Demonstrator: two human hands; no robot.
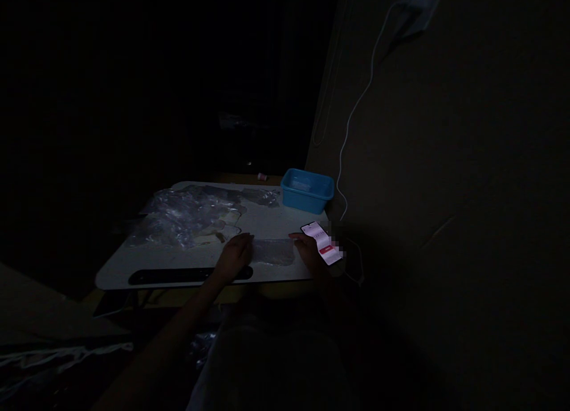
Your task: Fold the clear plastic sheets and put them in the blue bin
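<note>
White and round-cornered, the flat tabletop carries the work; lighting over it is poor. On its left and far portion lies a crumpled heap of clear, glossy plastic bags. At the far right corner stands a blue, rectangular plastic tub, open at the top. A clear, roughly rectangular plastic packet lies flat near the front edge, between the two hands; its contents, if any, cannot be told.

The left hand rests at the packet's left end, fingers close together. The right hand is at the right end, fingers partly extended. Whether either pinches the film cannot be told. In judgement, such thin film creases readily — light, even outward tension, with fingertips on the margins, should serve best.

A slim, dark-edged phone with a lit pink-and-white screen lies beside the right hand — a wide wrist sweep could knock it.
</note>
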